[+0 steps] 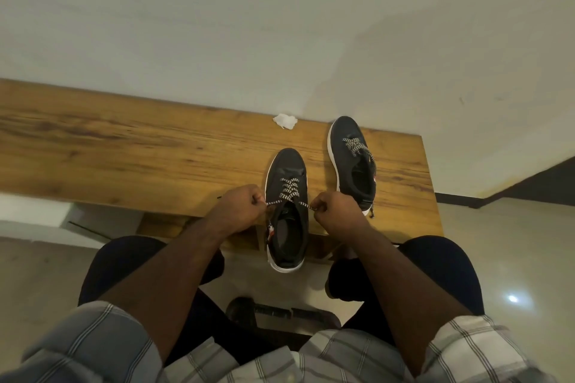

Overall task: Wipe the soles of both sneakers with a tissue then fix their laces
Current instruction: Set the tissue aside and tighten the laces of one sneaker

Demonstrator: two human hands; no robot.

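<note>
Two dark sneakers with white soles and black-and-white laces stand upright on a wooden bench (124,146). The near sneaker (287,171) hangs with its heel past the bench's front edge. My left hand (239,207) pinches its left lace end and my right hand (336,211) pinches its right lace end, both pulled taut sideways. The far sneaker (353,162) stands to the right, untouched, its laces loose and one end trailing near the bench edge. A crumpled white tissue (284,120) lies at the bench's back edge by the wall.
A pale wall rises behind the bench. My knees in dark trousers sit under the bench's front edge, and a dark object (280,314) lies on the tiled floor between my legs. The bench's right end stops just past the far sneaker.
</note>
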